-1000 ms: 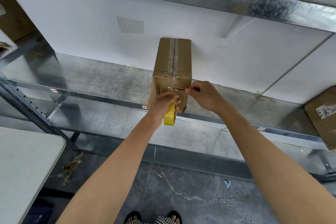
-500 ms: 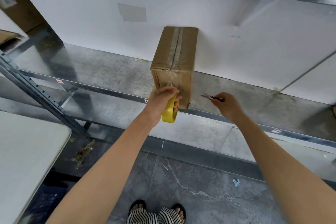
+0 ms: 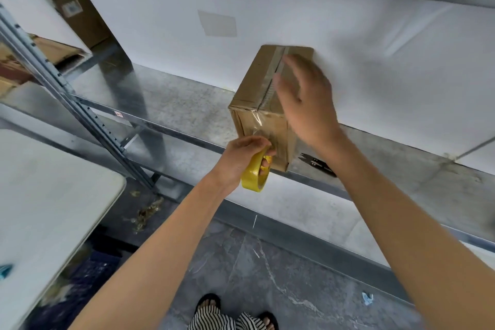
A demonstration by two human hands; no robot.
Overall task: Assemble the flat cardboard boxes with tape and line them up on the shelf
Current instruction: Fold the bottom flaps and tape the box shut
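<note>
Nearest the camera, 2 sandalled feet (image 3: 235, 311) under striped trouser legs stand on the grey floor (image 3: 267, 262), and a white table (image 3: 53, 209) fills the left. Above them both forearms reach forward. The left hand (image 3: 241, 158) grips a yellow tape roll (image 3: 255, 173), with curled fingers hooked through its core and the thumb over the outside. The roll sits just in front of the lower part of the cardboard box's (image 3: 257, 83) near face, where a strip of clear tape runs down. The box stands on the metal shelf (image 3: 174, 104), with its near end at the front edge and its far end against the white wall (image 3: 375, 61). A taped seam runs along its top. The right hand (image 3: 308, 104) is over the right half of that top, palm down. Its fingers (image 3: 289, 61) are straight and slightly spread and hold nothing. Motion blur hides whether they touch the cardboard. Just right of the box, 1 pair of dark scissors (image 3: 318, 165) lies flat on the shelf, partly under the right wrist. At the far left, past a perforated steel upright (image 3: 67, 104), more brown cartons (image 3: 77, 13) sit in the next bay.
</note>
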